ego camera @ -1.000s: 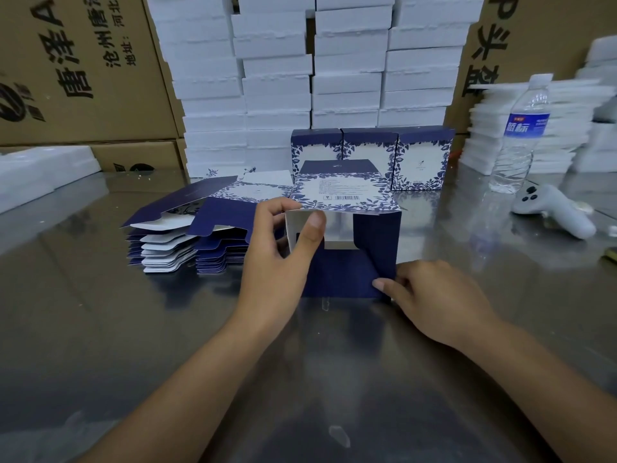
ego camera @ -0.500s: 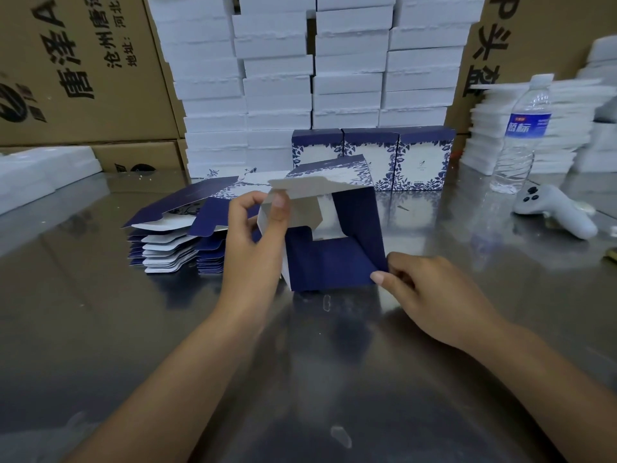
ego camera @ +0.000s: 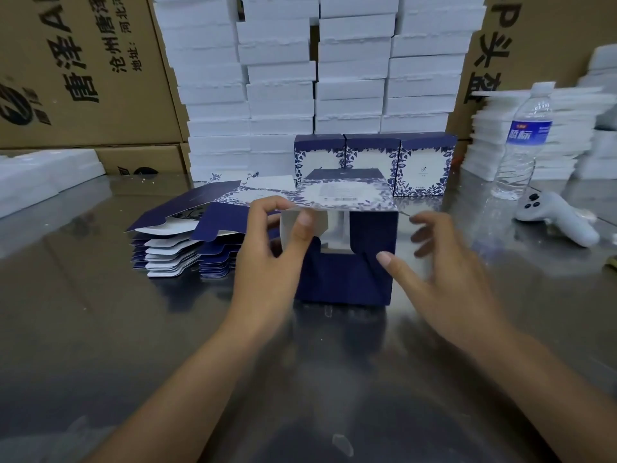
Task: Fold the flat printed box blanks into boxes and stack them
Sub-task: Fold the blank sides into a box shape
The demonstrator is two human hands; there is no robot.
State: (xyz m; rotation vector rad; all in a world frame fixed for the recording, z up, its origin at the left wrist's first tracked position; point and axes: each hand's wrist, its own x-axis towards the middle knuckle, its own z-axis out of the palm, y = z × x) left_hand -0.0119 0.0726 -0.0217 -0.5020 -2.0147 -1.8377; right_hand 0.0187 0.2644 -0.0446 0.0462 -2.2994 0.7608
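While the half-formed box (ego camera: pixel 347 275) stands on the steel bench (ego camera: pixel 100 329), its open end faces the camera, with a white inner flap and a navy flap partly folded across the opening. On the left of the box, the left hand (ego camera: pixel 270 259) grips it, thumb pressed on the white flap and fingers curled over the top edge under the printed lid panel. To the right of the box, the right hand (ego camera: pixel 444 275) is spread open, its thumb tip touching the navy flap and its fingers blurred beside the right wall. Left of the box lies the pile of flat blanks (ego camera: pixel 187 242). Behind the box stand three finished boxes (ego camera: pixel 374 165) in a row, backed by white foam stacks (ego camera: pixel 317 71). Further right of the box are a bottle (ego camera: pixel 521 142) and a white controller (ego camera: pixel 554 218).
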